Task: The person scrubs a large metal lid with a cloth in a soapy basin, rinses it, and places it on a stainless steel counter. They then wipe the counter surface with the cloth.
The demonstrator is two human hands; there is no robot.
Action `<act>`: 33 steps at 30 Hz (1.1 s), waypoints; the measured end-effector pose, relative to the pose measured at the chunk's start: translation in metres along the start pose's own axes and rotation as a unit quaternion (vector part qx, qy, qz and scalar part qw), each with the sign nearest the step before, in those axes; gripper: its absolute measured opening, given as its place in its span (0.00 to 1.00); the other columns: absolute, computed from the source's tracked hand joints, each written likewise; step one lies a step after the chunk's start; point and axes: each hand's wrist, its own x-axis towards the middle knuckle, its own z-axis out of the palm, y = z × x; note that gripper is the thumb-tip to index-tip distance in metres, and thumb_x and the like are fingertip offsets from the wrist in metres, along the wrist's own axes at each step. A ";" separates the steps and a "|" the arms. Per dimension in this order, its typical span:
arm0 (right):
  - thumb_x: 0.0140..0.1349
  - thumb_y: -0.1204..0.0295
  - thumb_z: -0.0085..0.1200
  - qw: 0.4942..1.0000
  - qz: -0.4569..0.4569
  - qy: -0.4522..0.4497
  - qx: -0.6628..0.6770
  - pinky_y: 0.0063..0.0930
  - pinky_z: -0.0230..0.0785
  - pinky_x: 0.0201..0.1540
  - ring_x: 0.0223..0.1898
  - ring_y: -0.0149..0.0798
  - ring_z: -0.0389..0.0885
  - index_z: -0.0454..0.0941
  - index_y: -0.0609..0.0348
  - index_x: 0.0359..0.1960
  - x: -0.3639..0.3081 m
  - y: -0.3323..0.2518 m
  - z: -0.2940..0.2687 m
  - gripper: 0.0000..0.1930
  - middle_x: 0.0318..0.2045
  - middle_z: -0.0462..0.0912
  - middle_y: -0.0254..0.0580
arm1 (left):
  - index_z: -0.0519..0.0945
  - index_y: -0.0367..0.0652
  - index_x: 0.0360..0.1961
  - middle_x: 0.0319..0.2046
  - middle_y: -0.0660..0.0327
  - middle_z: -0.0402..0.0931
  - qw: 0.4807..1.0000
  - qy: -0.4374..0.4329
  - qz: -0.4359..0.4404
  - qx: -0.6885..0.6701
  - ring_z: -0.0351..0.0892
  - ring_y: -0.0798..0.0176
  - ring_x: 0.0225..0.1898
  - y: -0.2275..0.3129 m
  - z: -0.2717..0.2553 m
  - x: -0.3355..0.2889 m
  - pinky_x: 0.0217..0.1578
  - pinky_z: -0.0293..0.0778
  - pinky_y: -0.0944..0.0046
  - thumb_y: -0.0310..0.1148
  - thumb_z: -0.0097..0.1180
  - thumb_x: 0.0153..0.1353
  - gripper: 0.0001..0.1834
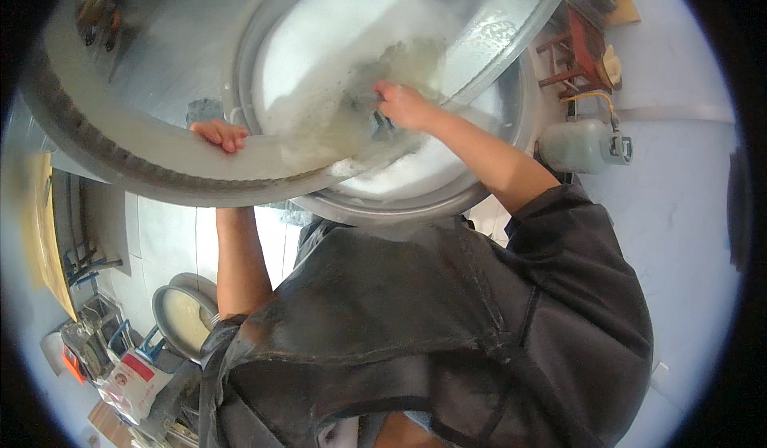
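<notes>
A huge metal ring [232, 168] with a broad, wet band slants across the upper part of the head view, partly over a wide metal basin [383, 212] of white, foamy water [319, 32]. My left hand [222, 134] is closed over the ring's edge, its fingers curled on the inner side and the wrist hidden behind the band. Above the foam, by the ring's lower stretch, my right hand [406, 106] is closed. Something greyish shows under its fingers, too blurred to name. Around that hand the water looks murky grey-green.
A pale gas cylinder [571, 146] with a yellow hose stands right of the basin, below a red-brown wooden stool [571, 56]. At lower left are a round pan [188, 316] with pale contents and a white bag [134, 380] on the tiled floor.
</notes>
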 end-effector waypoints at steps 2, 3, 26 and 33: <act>0.58 0.64 0.52 0.990 -0.022 -0.001 0.136 0.33 0.63 0.52 0.51 0.42 0.72 0.69 0.65 0.50 -0.010 -0.018 -0.005 0.22 0.45 0.77 0.46 | 0.64 0.47 0.25 0.17 0.66 0.65 1.000 0.013 -0.006 0.009 0.67 0.68 0.21 0.002 0.003 0.000 0.34 0.69 0.64 0.44 0.45 0.64 0.15; 0.59 0.62 0.52 0.980 -0.014 -0.004 0.198 0.32 0.63 0.52 0.52 0.40 0.72 0.69 0.63 0.51 -0.016 -0.028 -0.007 0.22 0.45 0.78 0.43 | 0.64 0.47 0.25 0.17 0.67 0.64 1.000 0.020 -0.008 0.014 0.66 0.69 0.21 0.003 0.005 -0.001 0.34 0.68 0.64 0.43 0.45 0.65 0.15; 0.63 0.69 0.37 0.937 -0.317 -0.069 -0.126 0.45 0.64 0.51 0.45 0.56 0.69 0.69 0.67 0.34 -0.052 -0.086 0.032 0.12 0.40 0.74 0.56 | 0.64 0.50 0.21 0.13 0.69 0.59 0.989 0.094 -0.023 -0.109 0.59 0.72 0.15 0.008 0.026 0.000 0.25 0.63 0.71 0.40 0.47 0.64 0.15; 0.62 0.71 0.37 0.921 -0.379 -0.012 -0.086 0.44 0.65 0.50 0.46 0.56 0.69 0.70 0.69 0.32 -0.049 -0.086 0.035 0.12 0.39 0.74 0.56 | 0.67 0.48 0.23 0.16 0.67 0.66 0.993 -0.044 0.018 -0.112 0.67 0.72 0.19 0.019 0.014 0.010 0.29 0.69 0.68 0.37 0.52 0.62 0.12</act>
